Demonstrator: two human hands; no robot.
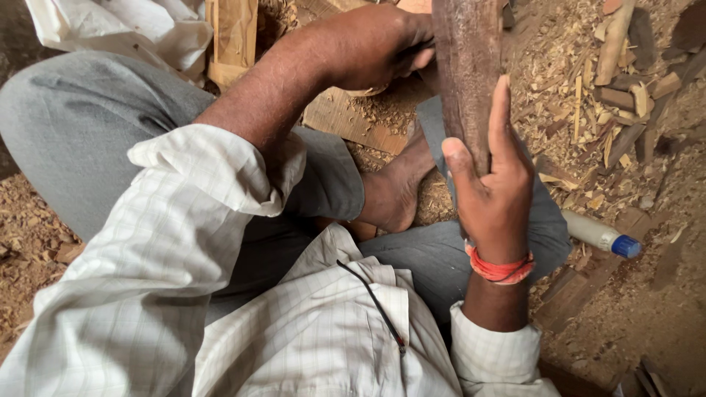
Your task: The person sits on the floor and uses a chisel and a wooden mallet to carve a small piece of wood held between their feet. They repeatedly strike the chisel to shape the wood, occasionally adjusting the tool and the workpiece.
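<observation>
Nearest to the camera, a cream checked shirt (294,331) with a thin black cord (371,298) lying on its front fills the lower part of the view, both sleeves rolled back from the forearms. Just beyond it the right hand (491,187), with a band of orange-red thread (498,270) tied about the wrist, is closed on the near end of a long, dark brown, rough-surfaced piece of wood (467,73); the thumb and forefinger lie stretched up along the wood's face while the other fingers wrap behind it, out of sight. That wood stands nearly upright, rising from the hand to the top edge of the view, above the person's crossed legs in grey trousers (81,125) and a bare foot (397,187) resting on the floor. Farther up, the left hand (375,48) is curled shut beside the wood's left edge, pressed against it; what it grips is hidden by the knuckles and I cannot tell. Under that hand lies a flat pale wooden board (346,117) scattered with shavings. To the right, on the sawdust-covered floor (625,309), lies a white plastic bottle with a blue cap (601,236), well apart from the hands. Farthest off, a heap of wood offcuts and chips (625,81) covers the upper right, and crumpled white sheeting (125,29) sits at the upper left.
</observation>
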